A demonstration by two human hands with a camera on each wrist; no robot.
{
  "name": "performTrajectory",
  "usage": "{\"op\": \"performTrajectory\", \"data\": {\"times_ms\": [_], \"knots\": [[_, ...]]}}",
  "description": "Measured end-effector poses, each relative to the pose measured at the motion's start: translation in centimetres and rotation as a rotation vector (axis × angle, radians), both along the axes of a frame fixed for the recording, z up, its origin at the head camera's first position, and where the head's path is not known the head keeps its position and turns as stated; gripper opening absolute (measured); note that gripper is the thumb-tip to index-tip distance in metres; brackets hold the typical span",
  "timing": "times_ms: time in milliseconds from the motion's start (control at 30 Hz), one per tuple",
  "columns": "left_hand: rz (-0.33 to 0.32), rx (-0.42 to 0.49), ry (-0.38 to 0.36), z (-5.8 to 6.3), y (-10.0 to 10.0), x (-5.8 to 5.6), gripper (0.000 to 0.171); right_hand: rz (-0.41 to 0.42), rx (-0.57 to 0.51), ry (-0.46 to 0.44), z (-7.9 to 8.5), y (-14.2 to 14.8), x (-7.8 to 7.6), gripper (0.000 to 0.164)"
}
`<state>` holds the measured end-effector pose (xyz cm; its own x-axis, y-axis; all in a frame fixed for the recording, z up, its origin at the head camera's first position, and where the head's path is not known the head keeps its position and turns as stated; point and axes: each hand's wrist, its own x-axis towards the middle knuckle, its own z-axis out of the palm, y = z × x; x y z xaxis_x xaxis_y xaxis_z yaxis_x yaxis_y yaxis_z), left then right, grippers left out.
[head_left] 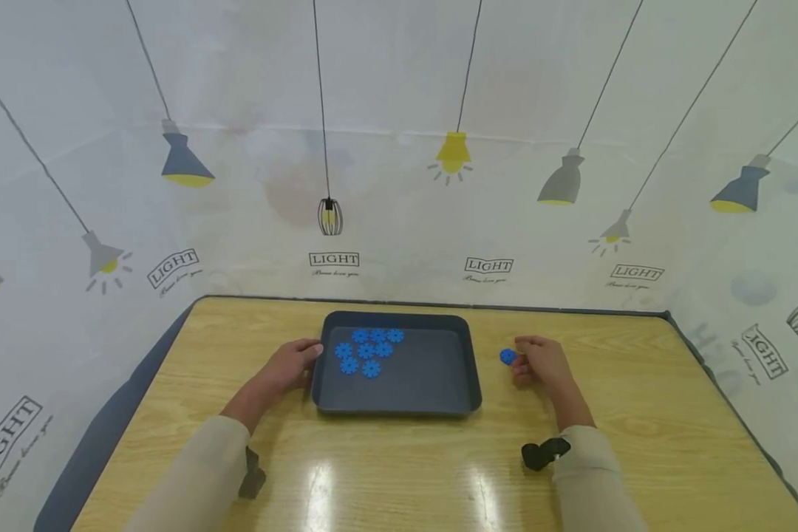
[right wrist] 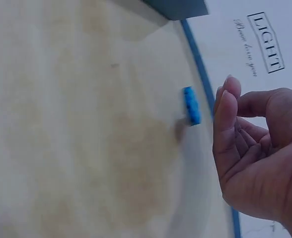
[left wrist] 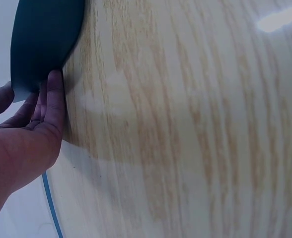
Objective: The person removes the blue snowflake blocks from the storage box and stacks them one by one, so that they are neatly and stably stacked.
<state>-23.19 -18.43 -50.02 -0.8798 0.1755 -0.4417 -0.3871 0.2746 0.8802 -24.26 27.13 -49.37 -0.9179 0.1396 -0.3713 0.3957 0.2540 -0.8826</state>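
The tray is set at the far middle of the table, with the wall placed behind. Eight discs are grouped inside the tray, toward its far left part; its right and near parts are left bare. The tray's left side is held by the left hand. A ninth disc is seen right of the tray, between it and the right hand, just beside the fingers.

On the white lamp-print backdrop around me, I read "LIGHT" six times in boxed labels. The script lines beneath end in "love you", their first word unclear to me; the faint letters at right I cannot make out.
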Motion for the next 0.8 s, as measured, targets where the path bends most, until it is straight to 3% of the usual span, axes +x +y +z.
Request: {"op": "performTrajectory", "data": {"times_ms": [233,400,600,800], "knots": [[0.009,0.001,-0.010,0.0,0.0,-0.1,0.052,0.087,0.078,0.038,3.2,-0.9,-2.2,0.045],[0.008,0.002,-0.013,0.0,-0.1,-0.2,0.052,0.138,0.116,0.035,4.5,-2.6,-3.4,0.044],[0.015,0.004,-0.007,0.0,0.0,-0.2,0.052,0.163,0.091,0.017,4.6,-5.0,-4.1,0.042],[0.010,-0.013,-0.019,-0.1,0.0,-0.2,0.052,0.208,0.073,0.069,3.9,-7.6,-3.7,0.038]]}}
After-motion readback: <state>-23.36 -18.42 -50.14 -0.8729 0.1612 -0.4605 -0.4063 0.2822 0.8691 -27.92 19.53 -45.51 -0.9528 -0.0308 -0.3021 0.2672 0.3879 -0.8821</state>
